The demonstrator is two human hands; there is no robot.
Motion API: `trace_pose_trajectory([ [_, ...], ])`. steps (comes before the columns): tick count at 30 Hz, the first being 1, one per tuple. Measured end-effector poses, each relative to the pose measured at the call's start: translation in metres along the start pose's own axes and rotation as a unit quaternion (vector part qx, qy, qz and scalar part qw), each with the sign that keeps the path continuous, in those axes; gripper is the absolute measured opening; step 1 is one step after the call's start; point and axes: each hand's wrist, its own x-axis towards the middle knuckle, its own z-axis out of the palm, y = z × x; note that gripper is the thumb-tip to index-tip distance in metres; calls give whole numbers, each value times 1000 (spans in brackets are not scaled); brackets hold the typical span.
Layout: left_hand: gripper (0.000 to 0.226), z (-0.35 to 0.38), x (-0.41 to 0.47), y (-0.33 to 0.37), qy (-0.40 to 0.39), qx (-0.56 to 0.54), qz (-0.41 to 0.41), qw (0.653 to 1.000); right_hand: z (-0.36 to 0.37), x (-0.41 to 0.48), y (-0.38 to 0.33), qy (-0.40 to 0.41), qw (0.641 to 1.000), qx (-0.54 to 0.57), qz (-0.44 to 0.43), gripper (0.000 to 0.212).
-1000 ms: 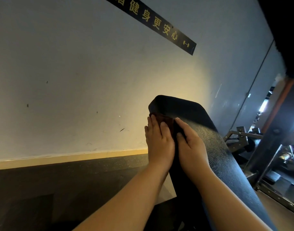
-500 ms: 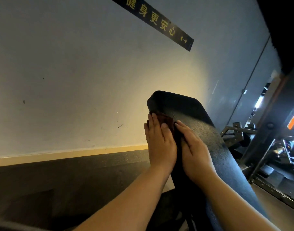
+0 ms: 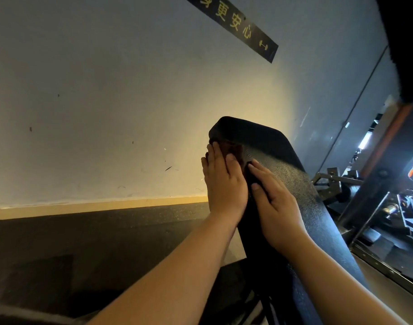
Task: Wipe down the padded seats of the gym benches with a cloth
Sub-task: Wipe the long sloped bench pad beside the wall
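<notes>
Cloth point(image 3: 232, 148), dark reddish, lies near the top left corner of the black padded bench seat point(image 3: 294, 184), pinned under the left hand point(image 3: 224, 184), whose fingers lie straight and flat on it; the right hand point(image 3: 274, 205) presses beside it, fingers straight, touching the seat

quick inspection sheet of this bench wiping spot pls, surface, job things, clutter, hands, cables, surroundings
surface: black padded bench, inclined, textured, far end near the wall
job's things: dark reddish cloth on the pad's left edge near the top
clutter: nothing seen
grippers: left hand flat, fingers straight, pressing the cloth; right hand flat on the pad beside it
cables: nothing seen
surroundings: pale wall with black sign strip; dark floor; metal gym frames at right
</notes>
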Motion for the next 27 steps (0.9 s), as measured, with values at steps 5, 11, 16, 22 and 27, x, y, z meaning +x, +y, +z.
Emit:
trace_pose_trajectory([
  [5, 54, 0, -76, -19, -32, -47, 10, 998, -1, -1, -1, -4, 1000, 19, 13, 42],
  [11, 53, -10, -42, -8, -70, 4, -7, 998, -7, -31, -8, -50, 998, -10, 23, 48],
  [16, 53, -6, -33, -5, -34, -8, 5, 999, -12, -41, 0, -31, 999, 20, 8, 49],
  [22, 57, -2, -105, -22, -40, -21, 33, 998, -10, -42, 2, -28, 998, 59, 26, 46],
  [27, 52, -3, -55, -11, -35, 1, 23, 999, -10, -41, 0, -20, 997, 76, 21, 49],
])
